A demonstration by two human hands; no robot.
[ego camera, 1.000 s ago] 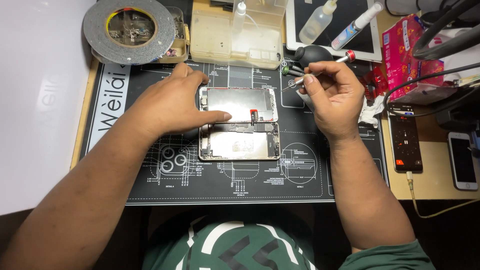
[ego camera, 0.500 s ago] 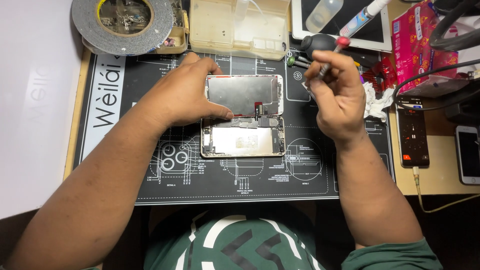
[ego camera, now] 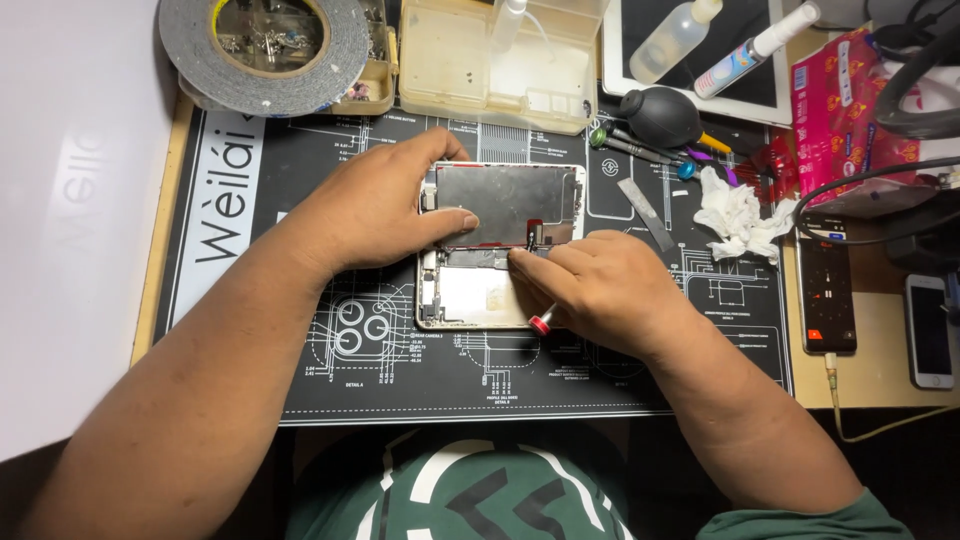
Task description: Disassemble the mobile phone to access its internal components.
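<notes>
the right hand (ego camera: 600, 290) is closed on a red-capped screwdriver (ego camera: 541, 322), its tip hidden under the fingers, at the phone's (ego camera: 500, 245) middle seam. the phone lies opened flat on the mat (ego camera: 400, 370), long axis running away from the person. the left hand (ego camera: 375, 210) presses flat on the phone's left edge (holding no tool). one phone opened, one screwdriver; right of the phone lie a blower (ego camera: 660, 115) and a tissue (ego camera: 740, 215).
</notes>
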